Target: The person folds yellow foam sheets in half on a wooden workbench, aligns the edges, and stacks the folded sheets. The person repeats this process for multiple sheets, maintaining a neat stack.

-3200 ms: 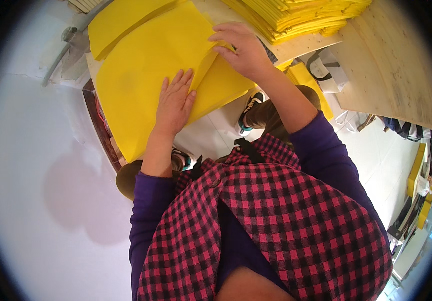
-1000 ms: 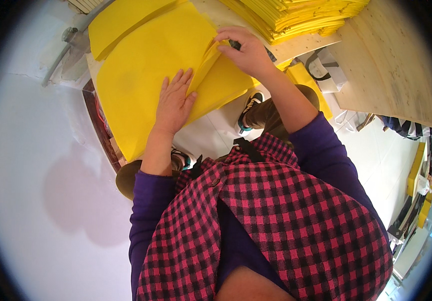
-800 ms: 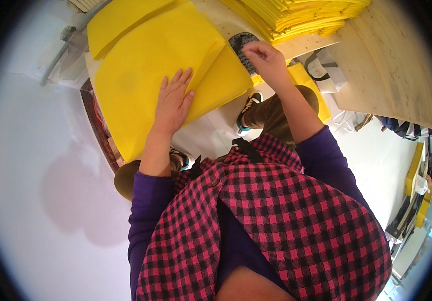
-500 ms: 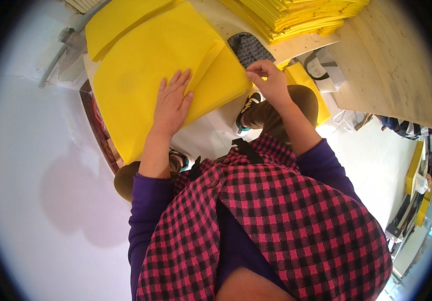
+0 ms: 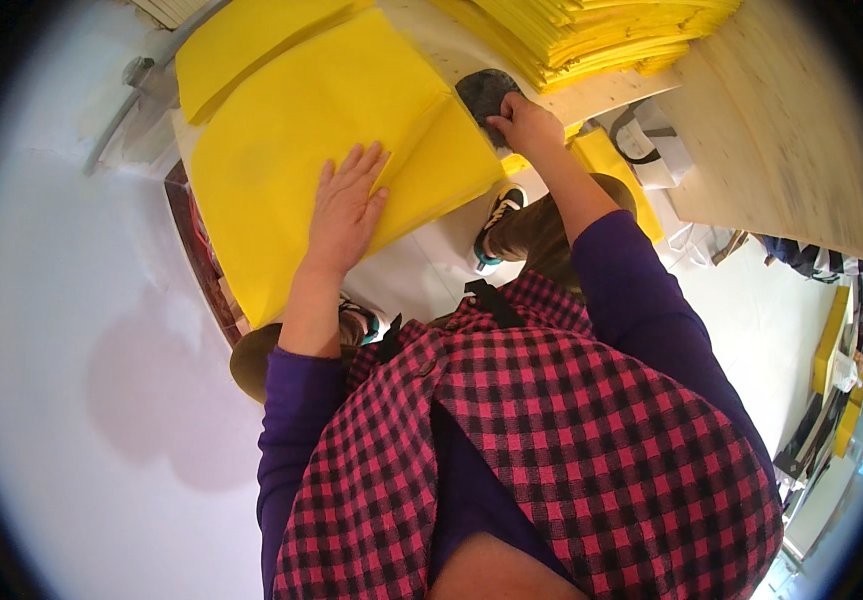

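A stack of large yellow sheets (image 5: 271, 150), which look like non-woven fabric, lies on the table in front of me. My left hand (image 5: 346, 205) rests flat on the top sheet, its fingers stretched out. Beside the stack's right edge is a dark grey pad (image 5: 481, 92) with a rounded end. My right hand (image 5: 529, 125) is over the pad's right side, thumb and fingers curled together. What is between those fingertips, if anything, is too small to make out. A diagonal fold runs across the top sheet near its right corner.
A tall pile of folded yellow pieces (image 5: 601, 40) stands at the far right on the wooden table (image 5: 431, 35). Another yellow piece (image 5: 256, 45) lies at the far left. A white bag (image 5: 656, 150) with dark handles hangs near the wooden panel (image 5: 781, 130). My knees are below the table edge.
My right hand has moved away from the yellow sheets' right corner, up and slightly right onto the dark pad. The left hand stays flat on the sheets.
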`<action>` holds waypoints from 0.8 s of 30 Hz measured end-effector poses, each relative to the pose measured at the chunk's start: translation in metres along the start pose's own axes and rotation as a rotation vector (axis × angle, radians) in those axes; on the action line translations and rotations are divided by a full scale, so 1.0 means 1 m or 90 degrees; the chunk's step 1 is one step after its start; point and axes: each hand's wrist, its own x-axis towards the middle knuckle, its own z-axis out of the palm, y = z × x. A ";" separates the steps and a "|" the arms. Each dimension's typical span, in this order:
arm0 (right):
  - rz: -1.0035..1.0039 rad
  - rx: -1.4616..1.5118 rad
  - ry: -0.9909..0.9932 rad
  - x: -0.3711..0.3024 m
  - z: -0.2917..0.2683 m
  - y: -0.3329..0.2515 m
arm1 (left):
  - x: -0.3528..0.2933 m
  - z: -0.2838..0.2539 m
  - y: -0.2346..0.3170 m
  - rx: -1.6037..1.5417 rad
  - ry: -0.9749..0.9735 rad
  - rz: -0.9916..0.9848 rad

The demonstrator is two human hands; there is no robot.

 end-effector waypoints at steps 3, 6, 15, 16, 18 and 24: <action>-0.022 -0.021 0.015 0.007 0.007 0.001 | 0.000 0.001 0.000 0.007 -0.002 0.004; -0.049 0.003 0.039 0.006 0.010 0.009 | 0.001 0.001 0.001 0.014 -0.001 0.001; -0.240 0.456 0.131 -0.022 -0.007 0.009 | -0.001 0.002 0.001 0.015 0.006 0.008; -0.206 0.431 0.106 -0.026 -0.008 0.008 | -0.001 0.002 0.001 0.013 0.006 0.007; -0.159 0.390 0.054 -0.033 -0.011 0.007 | -0.001 0.001 0.001 0.011 0.006 0.005; -0.239 0.535 -0.070 -0.062 -0.025 -0.005 | 0.000 0.001 0.003 0.001 0.005 0.002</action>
